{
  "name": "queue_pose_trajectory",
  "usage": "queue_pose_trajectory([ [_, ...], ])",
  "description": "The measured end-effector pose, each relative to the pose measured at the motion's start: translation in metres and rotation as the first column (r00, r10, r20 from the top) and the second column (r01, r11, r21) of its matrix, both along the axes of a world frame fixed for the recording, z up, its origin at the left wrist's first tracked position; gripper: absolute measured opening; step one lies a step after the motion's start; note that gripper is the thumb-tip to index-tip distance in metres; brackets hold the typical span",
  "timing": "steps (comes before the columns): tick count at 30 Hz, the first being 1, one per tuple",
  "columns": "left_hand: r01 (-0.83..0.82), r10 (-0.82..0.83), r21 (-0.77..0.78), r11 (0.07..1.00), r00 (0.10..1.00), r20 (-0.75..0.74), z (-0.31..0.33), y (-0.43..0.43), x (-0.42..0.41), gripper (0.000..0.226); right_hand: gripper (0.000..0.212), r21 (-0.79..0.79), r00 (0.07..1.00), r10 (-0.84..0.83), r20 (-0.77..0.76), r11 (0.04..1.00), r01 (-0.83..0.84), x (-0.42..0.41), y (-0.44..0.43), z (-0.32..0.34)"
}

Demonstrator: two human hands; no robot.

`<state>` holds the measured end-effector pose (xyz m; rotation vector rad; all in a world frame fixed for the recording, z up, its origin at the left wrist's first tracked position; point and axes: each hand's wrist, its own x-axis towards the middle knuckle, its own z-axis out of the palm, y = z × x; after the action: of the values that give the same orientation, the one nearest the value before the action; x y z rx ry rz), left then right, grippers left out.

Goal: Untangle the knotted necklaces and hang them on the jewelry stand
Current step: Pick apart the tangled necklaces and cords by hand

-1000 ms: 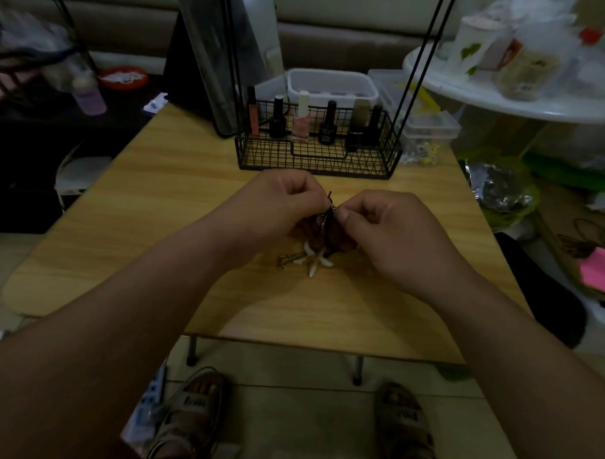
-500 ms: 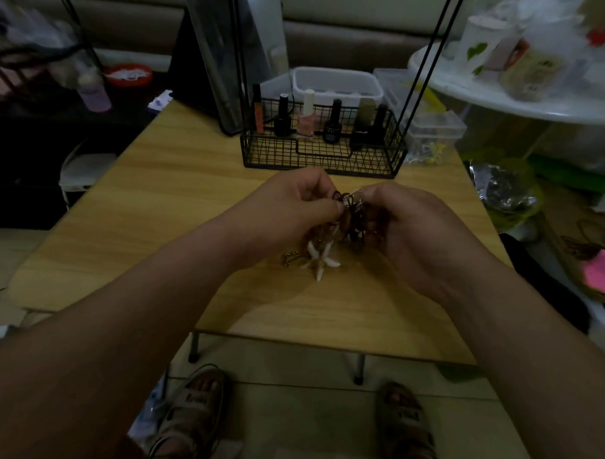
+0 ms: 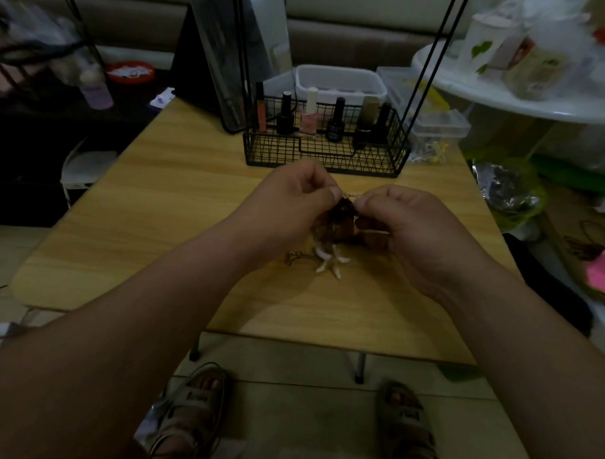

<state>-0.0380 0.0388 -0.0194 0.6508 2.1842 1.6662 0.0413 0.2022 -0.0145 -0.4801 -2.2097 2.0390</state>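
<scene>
necklaces between left hand, right hand

One wide-angle camera rides on the person's head, facing forward and tilted steeply down. It is close: both forearms enter from the lower corners, and the left hand and right hand meet mid-frame, with the necklaces between them. The bench fills the middle, the wire basket at its far side sits higher, and the floor and sandalled feet lie along the bottom.

Open tabletop at left, wire basket blocking far centre; black rods slanting above it
</scene>
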Motion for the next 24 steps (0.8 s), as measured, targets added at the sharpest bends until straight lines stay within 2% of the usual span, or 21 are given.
queue_pose_trajectory([
  [4, -0.065, 0.055, 0.082, 0.994, 0.991, 0.121, 0.001, 0.005, -0.001, 0.01, 0.013, 0.041, 0.999, -0.047, -0.002, 0.998, 0.047, -0.002, 0.0, -0.006],
  [7, -0.045, -0.005, 0.178, 0.983, 0.961, 0.275, -0.001, 0.006, -0.002, 0.012, 0.013, 0.067, 0.998, -0.068, -0.008, 0.995, 0.068, -0.002, -0.001, -0.006],
  [10, -0.022, -0.041, 0.186, 0.982, 0.944, 0.327, -0.003, 0.007, -0.003, 0.009, 0.013, 0.153, 0.997, -0.079, -0.02, 0.985, 0.081, -0.001, -0.003, -0.008],
  [13, 0.004, -0.046, 0.137, 0.991, 0.951, 0.305, -0.003, 0.007, -0.003, 0.013, 0.012, 0.177, 0.994, -0.095, -0.055, 0.979, 0.103, 0.001, -0.006, -0.006],
  [15, 0.07, -0.109, 0.142, 0.987, 0.951, 0.29, 0.0, 0.006, -0.002, 0.016, 0.011, 0.159, 0.993, -0.095, -0.068, 0.982, 0.105, 0.002, -0.007, -0.003],
  [19, 0.184, -0.19, 0.054, 0.982, 0.964, 0.184, 0.008, 0.003, 0.002, 0.018, 0.01, 0.156, 0.995, -0.079, -0.06, 0.984, 0.087, 0.002, -0.01, -0.002],
  [24, 0.028, -0.026, -0.091, 0.995, 0.999, 0.032, 0.002, 0.005, 0.003, 0.017, 0.009, 0.208, 0.991, -0.081, -0.108, 0.973, 0.102, 0.002, -0.014, -0.003],
])
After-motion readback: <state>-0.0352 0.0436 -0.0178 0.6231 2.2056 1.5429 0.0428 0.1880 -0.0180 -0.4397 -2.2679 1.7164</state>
